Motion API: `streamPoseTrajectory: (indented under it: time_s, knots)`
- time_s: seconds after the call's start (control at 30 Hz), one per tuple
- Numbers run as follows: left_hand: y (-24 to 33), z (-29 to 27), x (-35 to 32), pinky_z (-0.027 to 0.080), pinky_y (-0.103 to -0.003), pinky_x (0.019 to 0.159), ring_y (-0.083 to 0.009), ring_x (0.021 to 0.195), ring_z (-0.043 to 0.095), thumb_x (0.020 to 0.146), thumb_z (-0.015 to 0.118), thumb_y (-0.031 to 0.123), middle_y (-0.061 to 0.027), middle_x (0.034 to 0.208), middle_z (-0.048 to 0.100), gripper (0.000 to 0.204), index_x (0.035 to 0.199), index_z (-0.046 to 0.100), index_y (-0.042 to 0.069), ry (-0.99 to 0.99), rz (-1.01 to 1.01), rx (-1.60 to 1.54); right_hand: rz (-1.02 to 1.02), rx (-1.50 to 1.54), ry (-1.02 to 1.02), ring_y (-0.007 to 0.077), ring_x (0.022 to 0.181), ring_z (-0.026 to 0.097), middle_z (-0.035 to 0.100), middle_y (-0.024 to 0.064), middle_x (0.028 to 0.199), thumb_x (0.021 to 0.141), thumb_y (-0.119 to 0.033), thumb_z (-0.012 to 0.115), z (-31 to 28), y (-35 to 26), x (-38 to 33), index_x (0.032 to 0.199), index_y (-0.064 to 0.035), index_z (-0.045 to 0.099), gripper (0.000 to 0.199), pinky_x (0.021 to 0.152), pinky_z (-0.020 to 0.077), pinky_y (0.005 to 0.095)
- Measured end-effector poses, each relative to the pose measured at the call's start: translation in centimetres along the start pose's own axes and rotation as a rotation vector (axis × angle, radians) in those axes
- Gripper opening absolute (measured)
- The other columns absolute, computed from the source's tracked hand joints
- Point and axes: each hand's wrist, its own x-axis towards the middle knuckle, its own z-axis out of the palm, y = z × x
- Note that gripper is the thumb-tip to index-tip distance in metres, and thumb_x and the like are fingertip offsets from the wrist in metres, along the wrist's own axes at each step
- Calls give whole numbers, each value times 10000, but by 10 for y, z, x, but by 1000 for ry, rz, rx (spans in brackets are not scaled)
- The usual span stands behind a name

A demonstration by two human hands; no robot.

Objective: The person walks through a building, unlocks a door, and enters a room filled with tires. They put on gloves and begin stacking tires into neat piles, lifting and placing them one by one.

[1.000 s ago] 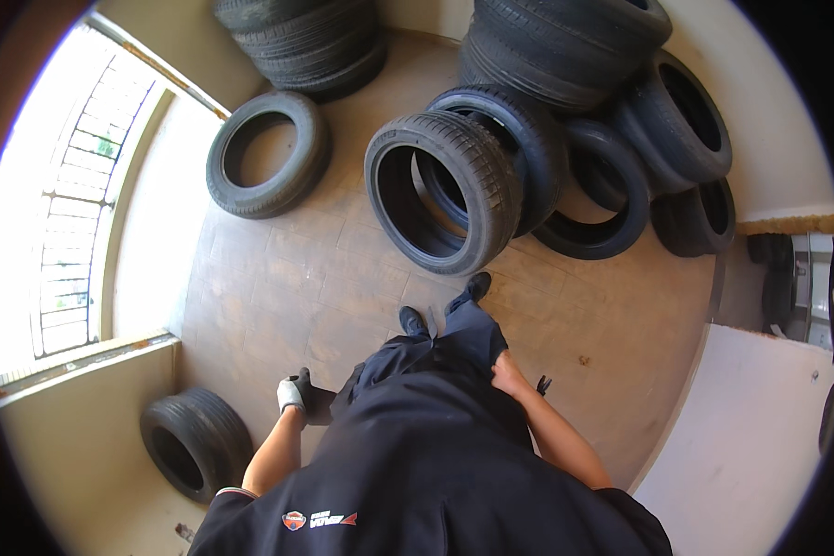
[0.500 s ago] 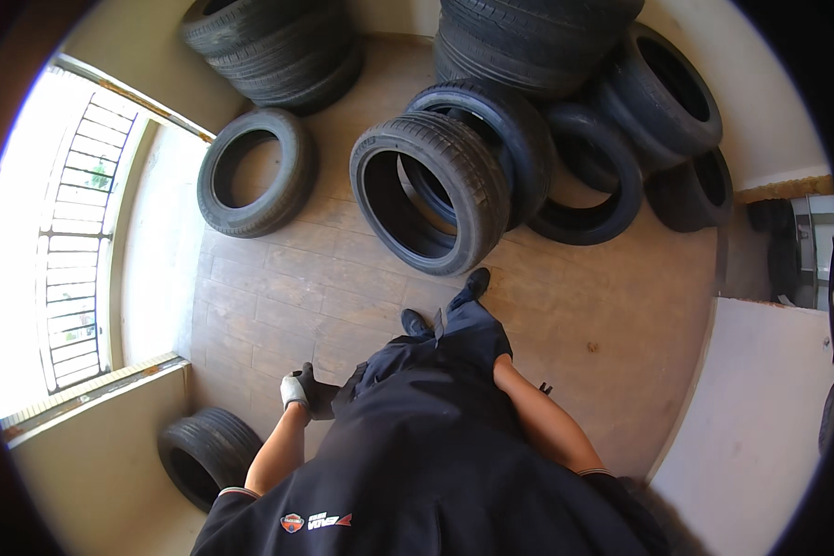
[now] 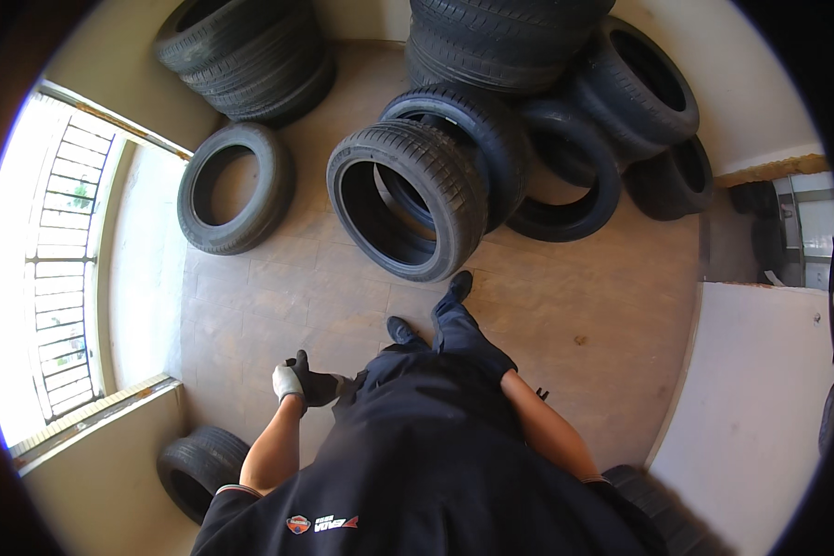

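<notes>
My left hand (image 3: 289, 381), in a pale glove, is out at my left side. Its fingers are closed on a dark piece with a greyish end, which looks like a second work glove (image 3: 320, 389). My right forearm (image 3: 549, 422) is bare and runs down to my right hip. That hand disappears at the trouser pocket, so its fingers are hidden. Nearest ahead of my feet, a black tyre (image 3: 449, 199) stands tilted against another tyre (image 3: 505, 139). Neither hand touches a tyre.
One tyre (image 3: 281, 185) leans near the left wall, before a tyre stack (image 3: 269, 88). A taller stack (image 3: 500, 46) and several loose tyres (image 3: 612, 190) occupy the back right. Another tyre (image 3: 215, 451) lies at lower left, beside a low wall (image 3: 111, 463). A white partition (image 3: 760, 371) borders the right.
The view has shifted, so the tyres appear farther left. More of a dark tyre shows behind my right arm. My feet appear slightly shifted left; my left hand keeps its grip.
</notes>
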Motion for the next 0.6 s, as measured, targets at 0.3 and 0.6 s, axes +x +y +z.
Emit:
streamPoseTrajectory:
  time_s: [0.3,0.6]
  knots:
    - [131,16,10,572,-417,787,-338,833,766,934,690,462,-179,853,771,432,931,811,47,30,582,-55,80,288,125,237,1050,658,725,145,1097,971,-303,708,-55,-39,-107,1448,-8,536,587,897,537,364]
    - [288,30,-29,584,-423,831,-364,949,741,913,724,318,-148,998,775,233,1054,786,143,-45,982,12,615,736,-167,188,1033,636,676,139,1228,946,-265,754,-225,-60,-192,1510,62,461,715,952,506,319]
